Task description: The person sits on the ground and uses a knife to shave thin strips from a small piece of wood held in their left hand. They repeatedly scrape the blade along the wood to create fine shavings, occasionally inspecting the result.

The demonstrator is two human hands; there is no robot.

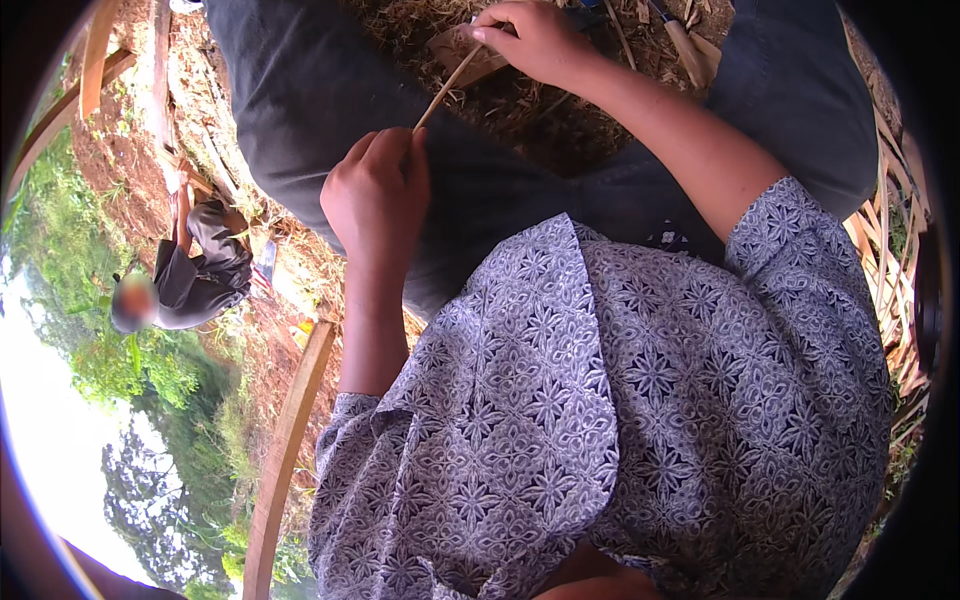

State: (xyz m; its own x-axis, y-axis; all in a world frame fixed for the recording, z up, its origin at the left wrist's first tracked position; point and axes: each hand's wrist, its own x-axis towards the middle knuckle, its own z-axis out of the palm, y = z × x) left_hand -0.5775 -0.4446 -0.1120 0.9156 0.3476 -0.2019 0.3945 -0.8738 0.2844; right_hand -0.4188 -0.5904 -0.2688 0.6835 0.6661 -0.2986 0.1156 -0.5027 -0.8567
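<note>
With your left hand [375,190] closed around the thin pale strip [447,92] and your right hand [540,42] pinching its far end, avoid bending it

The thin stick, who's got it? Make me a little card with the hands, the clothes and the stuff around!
Held thing: thin stick, pale brown, slanting
Left hand: closed around the nearer end
Right hand: thumb and fingers at the farther end
Clothes: patterned shirt, dark trousers
Ground between the legs: what looks like a wooden-handled tool
Far left: another person
Right edge: pale strips
</note>
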